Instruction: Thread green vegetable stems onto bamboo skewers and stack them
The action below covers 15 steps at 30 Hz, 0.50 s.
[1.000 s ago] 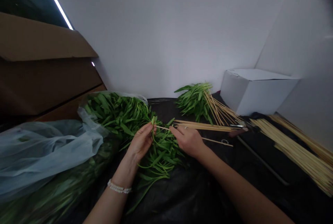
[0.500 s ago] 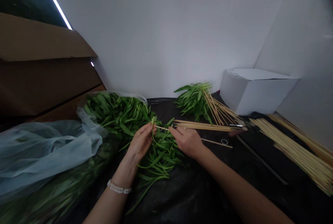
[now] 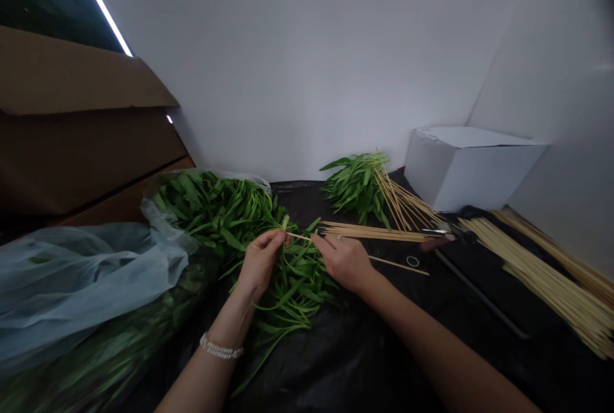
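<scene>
My right hand is closed around a thin wooden skewer, whose blunt end sticks out to the right below the wrist. The skewer's other end reaches leftward to my left hand, where thumb and fingers pinch a pale green stem piece. Whether the skewer passes right through the stem is too small to tell. Under both hands lies a loose heap of leafy green stems. Behind, a bunch of leafy greens on skewers rests with its sticks pointing right.
Clear plastic bags of greens lie at the left, before a cardboard box. Several skewers lie behind my right hand, near a knife and a small ring. Skewer bundles and a white box are at the right.
My left hand has shifted slightly, its fingers lower on the stem piece at the skewer's end. The right hand keeps its hold on the skewer, almost unmoved.
</scene>
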Each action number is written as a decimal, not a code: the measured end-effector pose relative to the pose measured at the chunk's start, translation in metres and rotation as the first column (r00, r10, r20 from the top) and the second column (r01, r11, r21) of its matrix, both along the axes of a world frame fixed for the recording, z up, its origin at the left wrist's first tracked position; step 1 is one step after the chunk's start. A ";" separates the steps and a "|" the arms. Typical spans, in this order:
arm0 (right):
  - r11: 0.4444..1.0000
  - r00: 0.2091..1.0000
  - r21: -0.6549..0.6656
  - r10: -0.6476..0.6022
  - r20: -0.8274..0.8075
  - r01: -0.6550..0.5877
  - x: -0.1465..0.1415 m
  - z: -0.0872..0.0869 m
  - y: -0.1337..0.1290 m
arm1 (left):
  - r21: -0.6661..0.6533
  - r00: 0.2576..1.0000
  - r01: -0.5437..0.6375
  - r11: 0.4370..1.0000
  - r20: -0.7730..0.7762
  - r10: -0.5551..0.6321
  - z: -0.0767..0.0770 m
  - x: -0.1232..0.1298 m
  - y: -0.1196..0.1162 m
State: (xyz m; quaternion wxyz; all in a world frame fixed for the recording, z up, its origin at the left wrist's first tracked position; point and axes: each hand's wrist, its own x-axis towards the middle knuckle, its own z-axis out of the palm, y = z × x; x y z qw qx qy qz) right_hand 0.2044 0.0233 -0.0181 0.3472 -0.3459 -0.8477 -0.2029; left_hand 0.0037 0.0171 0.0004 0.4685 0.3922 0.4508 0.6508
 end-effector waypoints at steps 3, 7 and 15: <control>1.000 1.000 -0.005 0.004 0.001 -0.004 -0.001 -0.001 -0.001 | -0.003 0.999 0.035 0.999 0.018 -0.035 0.001 0.000 0.000; 1.000 1.000 -0.017 -0.005 -0.001 0.005 -0.003 -0.003 -0.003 | -0.024 0.996 0.062 0.998 0.069 -0.060 0.002 0.003 -0.002; 1.000 1.000 -0.019 -0.005 0.012 0.006 -0.004 -0.003 -0.004 | -0.063 0.988 0.107 0.992 0.115 -0.099 0.002 0.006 -0.004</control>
